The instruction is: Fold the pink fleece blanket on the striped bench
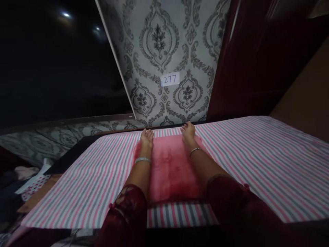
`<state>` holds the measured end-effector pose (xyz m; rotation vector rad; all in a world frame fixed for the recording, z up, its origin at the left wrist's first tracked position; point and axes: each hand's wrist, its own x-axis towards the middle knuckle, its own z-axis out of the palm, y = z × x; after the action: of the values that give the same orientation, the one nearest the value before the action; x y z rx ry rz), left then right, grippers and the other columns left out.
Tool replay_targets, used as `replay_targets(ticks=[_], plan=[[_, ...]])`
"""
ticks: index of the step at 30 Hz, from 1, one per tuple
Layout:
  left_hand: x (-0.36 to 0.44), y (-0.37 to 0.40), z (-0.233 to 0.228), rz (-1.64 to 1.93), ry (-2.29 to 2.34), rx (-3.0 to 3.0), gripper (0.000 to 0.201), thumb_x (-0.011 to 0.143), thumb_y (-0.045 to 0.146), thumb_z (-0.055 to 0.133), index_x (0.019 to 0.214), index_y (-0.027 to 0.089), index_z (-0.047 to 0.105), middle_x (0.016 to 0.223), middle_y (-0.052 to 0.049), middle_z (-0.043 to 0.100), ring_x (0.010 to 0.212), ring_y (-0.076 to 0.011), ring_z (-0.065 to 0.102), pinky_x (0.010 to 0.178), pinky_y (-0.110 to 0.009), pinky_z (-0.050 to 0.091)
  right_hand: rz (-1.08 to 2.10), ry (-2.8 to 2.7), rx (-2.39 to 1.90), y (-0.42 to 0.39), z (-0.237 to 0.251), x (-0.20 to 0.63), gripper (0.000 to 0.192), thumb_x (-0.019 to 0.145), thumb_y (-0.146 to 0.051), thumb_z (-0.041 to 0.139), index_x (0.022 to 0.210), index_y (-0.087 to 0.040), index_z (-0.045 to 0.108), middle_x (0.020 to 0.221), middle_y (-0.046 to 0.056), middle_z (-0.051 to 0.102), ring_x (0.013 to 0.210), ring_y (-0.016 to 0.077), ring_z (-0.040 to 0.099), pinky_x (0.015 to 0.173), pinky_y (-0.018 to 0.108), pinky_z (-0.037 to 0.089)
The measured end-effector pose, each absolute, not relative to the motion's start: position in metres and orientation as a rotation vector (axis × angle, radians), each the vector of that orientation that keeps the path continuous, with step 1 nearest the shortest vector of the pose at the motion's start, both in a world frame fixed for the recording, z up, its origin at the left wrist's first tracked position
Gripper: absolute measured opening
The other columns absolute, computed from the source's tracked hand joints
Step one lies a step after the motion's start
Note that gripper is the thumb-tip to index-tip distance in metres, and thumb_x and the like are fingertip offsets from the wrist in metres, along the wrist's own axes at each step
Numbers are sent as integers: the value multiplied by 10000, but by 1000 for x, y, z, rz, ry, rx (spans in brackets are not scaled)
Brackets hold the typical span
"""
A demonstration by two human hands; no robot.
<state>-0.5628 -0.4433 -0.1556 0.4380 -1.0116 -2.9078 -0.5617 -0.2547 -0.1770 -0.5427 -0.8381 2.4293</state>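
Observation:
A pink-to-deep-red piece of fabric (169,164) lies spread flat, with small creases near its middle and a darker near edge. My left hand (147,137) rests at its far left corner, palm up, fingers loosely bent and nothing in them. At the far right corner is my right hand (189,131), turned partly upward with its fingers loosely curled and apart; no object shows in it. Both forearms reach over the sides of the fabric and hide parts of those edges. Underneath is a striped cloth (102,181) in pink, grey and white.
A large dark television screen (56,65) stands at the left. Behind is patterned wallpaper (159,37) with a paper label (170,79) reading 277. A glossy dark red panel (246,65) rises at the right. Clothes and papers (33,183) are piled at the lower left.

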Motion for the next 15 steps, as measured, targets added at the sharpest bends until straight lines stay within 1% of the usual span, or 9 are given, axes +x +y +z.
replay_targets(ticks=[2,6,9,11,15], plan=[[-564,-430,-147,-2914,-988,382,322,920,234,467,1231,225,550,1375,-132,591,1355,-215,526,1112,-390,451,2428,-823,-487,-274,-162,-568,124,868,-318,548,954,-232,571,789,-54,569,660,88,582,591,187,498],[-567,-403,-145,-2978,-959,304,343,912,239,440,1233,206,555,1318,-155,628,1273,-221,595,1062,-378,488,2505,-776,-412,-308,-151,-578,193,856,-381,559,949,-214,582,800,-23,606,664,108,618,581,215,523],[-567,-394,-159,-3014,-932,306,336,927,253,407,1226,184,544,1358,-185,598,1264,-223,601,1037,-362,500,2547,-728,-461,-316,-169,-577,236,894,-433,498,937,-211,569,823,-8,598,675,104,619,615,226,542],[-567,-394,-174,-3059,-900,315,320,937,278,400,1203,179,550,1380,-201,578,1263,-233,601,1028,-377,506,2582,-707,-495,-315,-188,-575,262,923,-448,451,936,-213,566,848,2,595,706,109,627,660,245,559],[-570,-398,-200,-3147,-808,252,279,959,329,392,1131,195,567,1370,-178,590,1264,-245,600,1010,-406,517,2674,-693,-416,-309,-219,-574,329,956,-507,413,978,-231,591,961,33,627,837,149,657,782,321,580]])
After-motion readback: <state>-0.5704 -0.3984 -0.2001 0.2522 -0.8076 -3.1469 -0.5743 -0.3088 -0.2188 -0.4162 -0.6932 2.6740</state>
